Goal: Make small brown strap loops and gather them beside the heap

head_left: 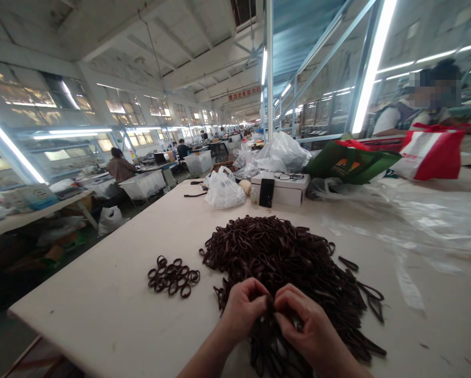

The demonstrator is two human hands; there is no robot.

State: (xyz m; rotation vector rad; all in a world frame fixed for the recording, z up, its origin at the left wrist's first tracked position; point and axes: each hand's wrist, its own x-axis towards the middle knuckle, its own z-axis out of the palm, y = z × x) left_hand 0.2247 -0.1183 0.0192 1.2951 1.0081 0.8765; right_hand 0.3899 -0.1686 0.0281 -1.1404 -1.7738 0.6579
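Observation:
A large heap of dark brown loops (267, 247), narrow flat bands, lies on the pale table in front of me. My left hand (246, 302) and my right hand (304, 320) meet over the near side of this heap. Thumbs and fingers of both are closed in a pinch on a dark brown loop (270, 303), mostly hidden by the fingertips. Something small and dark shows under the curled fingers of my right hand; I cannot make out what. To the left sits a small group of round, rolled-looking brown rings (173, 275), apart from the heap.
Behind the heap stand a white box (286, 189) with glasses on top, a black phone (266, 192) leaning on it, and a knotted white plastic bag (224, 189). Green (349, 163) and red-white bags (432, 152) and clear plastic sheeting (428, 215) lie right. Several people work beyond.

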